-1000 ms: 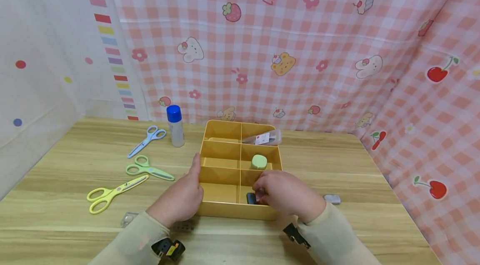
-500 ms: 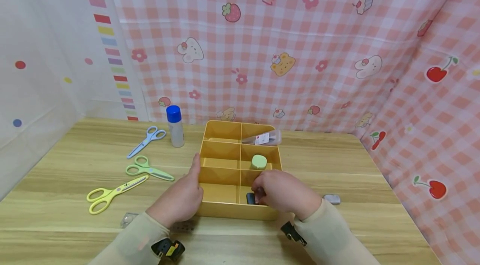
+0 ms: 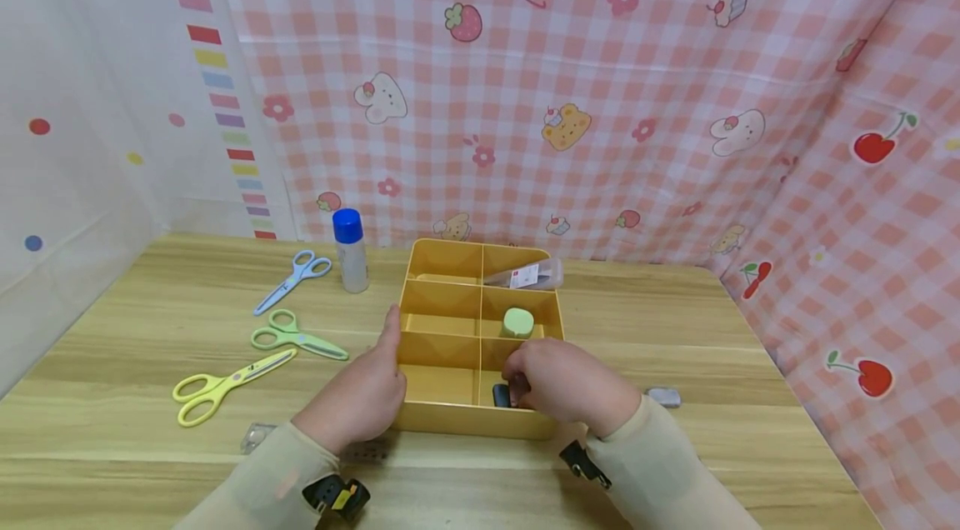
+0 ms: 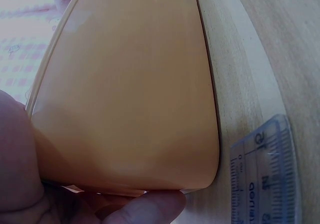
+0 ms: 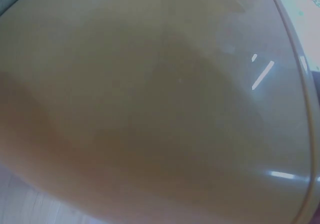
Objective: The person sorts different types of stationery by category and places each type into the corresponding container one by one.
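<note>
A yellow organizer box point(image 3: 480, 422) with several compartments stands on the table. My left hand point(image 3: 360, 397) rests along its left side, index finger stretched out; in the left wrist view, fingers point(image 4: 155, 206) touch the box corner. Reaching into the front right compartment, my right hand point(image 3: 573, 384) has curled fingers at a small black object point(image 3: 501, 395), partly hidden by them. Behind it, a pale green lidded item point(image 3: 518, 322) sits in the middle right compartment. A clear packet with a white label point(image 3: 524, 276) leans in the back right one. The right wrist view shows mainly the box wall point(image 5: 175, 108).
Blue scissors point(image 3: 292, 282), green scissors point(image 3: 298, 338) and yellow scissors point(image 3: 232, 387) lie to the left. A blue-capped bottle point(image 3: 351, 251) stands behind them. A clear ruler point(image 4: 265, 176) lies by the box, a clear item point(image 3: 257, 437) near my left sleeve, a grey piece point(image 3: 663, 397) at right.
My right hand and wrist have shifted very slightly left, still inside the front right compartment with the black object. My left hand and the box stay in place.
</note>
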`<state>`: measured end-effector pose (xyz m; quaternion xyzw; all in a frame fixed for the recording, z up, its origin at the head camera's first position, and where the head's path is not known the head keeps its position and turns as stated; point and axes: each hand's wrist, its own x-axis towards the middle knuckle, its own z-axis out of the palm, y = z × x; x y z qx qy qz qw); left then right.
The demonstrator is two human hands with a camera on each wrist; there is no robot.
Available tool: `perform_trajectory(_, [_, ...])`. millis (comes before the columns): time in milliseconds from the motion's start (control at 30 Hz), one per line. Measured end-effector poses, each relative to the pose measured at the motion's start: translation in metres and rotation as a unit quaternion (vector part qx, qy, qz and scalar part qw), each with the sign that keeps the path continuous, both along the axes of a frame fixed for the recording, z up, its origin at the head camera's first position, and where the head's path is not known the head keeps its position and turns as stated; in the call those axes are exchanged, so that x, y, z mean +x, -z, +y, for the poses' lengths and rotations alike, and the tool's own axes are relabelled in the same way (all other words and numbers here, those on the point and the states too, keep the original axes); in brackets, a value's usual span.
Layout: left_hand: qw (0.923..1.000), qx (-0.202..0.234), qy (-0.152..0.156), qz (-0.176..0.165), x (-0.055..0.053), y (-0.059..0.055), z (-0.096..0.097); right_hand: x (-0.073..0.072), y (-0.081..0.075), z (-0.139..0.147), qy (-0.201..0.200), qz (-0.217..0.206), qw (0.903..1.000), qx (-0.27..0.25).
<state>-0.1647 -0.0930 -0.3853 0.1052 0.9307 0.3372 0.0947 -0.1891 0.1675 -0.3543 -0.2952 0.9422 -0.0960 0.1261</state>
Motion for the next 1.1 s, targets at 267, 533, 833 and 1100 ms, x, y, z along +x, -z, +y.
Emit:
perform_trajectory(267, [1.0000, -0.001, -0.001, 0.000, -0.0001, -0.0002, 0.0001, 0.0000, 0.0008, -0.0005, 0.002, 0.003, 1.0000, 0.003])
perform_trajectory(533, [1.0000, 0.002, -0.003, -0.002, -0.0001, 0.0008, -0.0001, -0.0002, 0.0005, -0.0001, -0.001, 0.004, 1.0000, 0.004])
perform_trajectory(833, [1.0000, 0.004, -0.002, -0.002, 0.0001, 0.0005, -0.0002, 0.0016, 0.0011, -0.0005, 0.015, -0.004, 0.9998, 0.008])
perform_trajectory(1100, [1.0000, 0.004, -0.001, -0.002, 0.0002, 0.0001, -0.0002, 0.0022, 0.0003, 0.0006, 0.019, -0.011, 0.9997, -0.009])
